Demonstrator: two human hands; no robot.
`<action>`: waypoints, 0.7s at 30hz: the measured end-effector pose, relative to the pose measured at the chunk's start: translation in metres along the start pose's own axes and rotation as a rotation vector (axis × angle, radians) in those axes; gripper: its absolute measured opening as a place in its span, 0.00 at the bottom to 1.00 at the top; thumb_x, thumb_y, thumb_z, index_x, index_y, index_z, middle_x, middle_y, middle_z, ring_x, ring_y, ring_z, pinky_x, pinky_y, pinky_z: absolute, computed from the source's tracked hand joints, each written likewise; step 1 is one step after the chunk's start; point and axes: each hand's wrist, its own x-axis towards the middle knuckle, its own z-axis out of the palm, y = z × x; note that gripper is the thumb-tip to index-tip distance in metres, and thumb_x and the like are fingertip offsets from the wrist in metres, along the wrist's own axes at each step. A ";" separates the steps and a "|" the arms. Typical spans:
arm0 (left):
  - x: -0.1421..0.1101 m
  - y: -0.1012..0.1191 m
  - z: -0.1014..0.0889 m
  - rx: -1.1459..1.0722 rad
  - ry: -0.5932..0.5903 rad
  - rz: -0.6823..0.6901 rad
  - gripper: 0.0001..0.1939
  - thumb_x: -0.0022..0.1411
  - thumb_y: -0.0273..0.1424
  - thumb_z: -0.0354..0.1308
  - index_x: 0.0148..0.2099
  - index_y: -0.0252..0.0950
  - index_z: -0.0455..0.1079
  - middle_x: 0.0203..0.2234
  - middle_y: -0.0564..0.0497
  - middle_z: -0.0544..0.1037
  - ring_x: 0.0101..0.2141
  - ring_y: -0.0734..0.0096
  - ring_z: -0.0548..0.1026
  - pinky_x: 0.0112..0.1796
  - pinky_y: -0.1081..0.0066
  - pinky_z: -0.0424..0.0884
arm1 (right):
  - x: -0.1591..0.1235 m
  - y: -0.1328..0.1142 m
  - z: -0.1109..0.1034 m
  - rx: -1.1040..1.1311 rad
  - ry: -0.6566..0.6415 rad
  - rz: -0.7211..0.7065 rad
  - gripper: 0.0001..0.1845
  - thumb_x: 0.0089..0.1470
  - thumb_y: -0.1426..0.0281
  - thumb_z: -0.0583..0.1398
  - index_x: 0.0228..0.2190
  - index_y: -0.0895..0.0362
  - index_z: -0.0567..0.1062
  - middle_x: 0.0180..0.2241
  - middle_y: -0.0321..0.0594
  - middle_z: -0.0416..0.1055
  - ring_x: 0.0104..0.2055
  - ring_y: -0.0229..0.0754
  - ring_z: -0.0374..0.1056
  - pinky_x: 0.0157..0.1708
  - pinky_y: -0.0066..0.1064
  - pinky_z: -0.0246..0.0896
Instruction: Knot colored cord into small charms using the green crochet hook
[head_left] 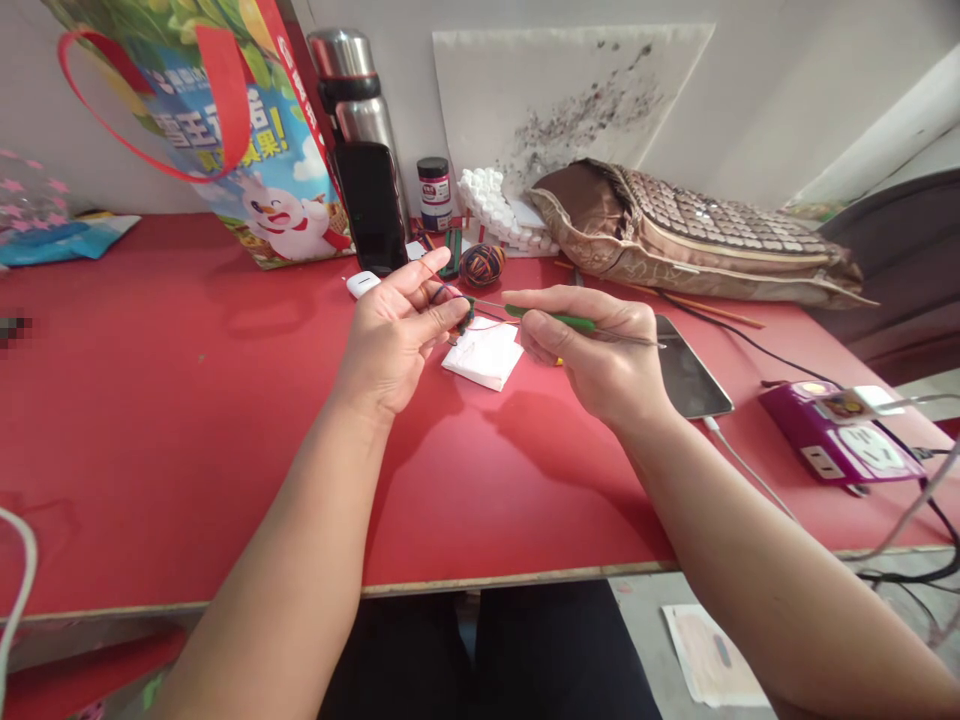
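Observation:
My right hand (600, 345) is closed round the green grip of a crochet hook (559, 319), whose thin metal shaft points left. In my left hand (401, 325), thumb and fingers pinch a small dark piece of crochet (466, 315), and a strand of yarn runs over the raised index finger. The hook's tip meets the crochet piece at the left fingertips; the exact stitch is too small to make out. Behind the hands lies a multicoloured ball of yarn (482, 265). Below them a folded white tissue (486, 355) rests on the red table (247, 440).
A phone (369, 205) leans on a steel thermos (352, 75) beside a colourful bag (262, 130). A white earphone case (363, 285), a small jar (433, 195) and a brown patterned bag (697, 225) sit behind. On the right are a tablet (690, 370) and purple power strip (840, 430) with cables.

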 end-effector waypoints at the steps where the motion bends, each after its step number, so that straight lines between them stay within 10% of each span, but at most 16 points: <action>1: 0.000 0.000 0.000 -0.004 -0.002 -0.003 0.25 0.50 0.17 0.75 0.51 0.38 0.84 0.30 0.55 0.78 0.32 0.75 0.76 0.33 0.74 0.73 | 0.000 -0.001 0.000 -0.007 0.003 0.002 0.09 0.57 0.70 0.72 0.40 0.51 0.92 0.26 0.35 0.77 0.27 0.35 0.67 0.29 0.32 0.66; 21: 0.000 -0.004 0.000 0.076 -0.010 0.082 0.23 0.49 0.19 0.72 0.49 0.37 0.86 0.31 0.52 0.79 0.37 0.72 0.75 0.40 0.73 0.76 | 0.000 -0.004 -0.003 -0.046 0.017 0.015 0.06 0.57 0.68 0.73 0.37 0.52 0.92 0.27 0.37 0.79 0.28 0.37 0.67 0.28 0.33 0.65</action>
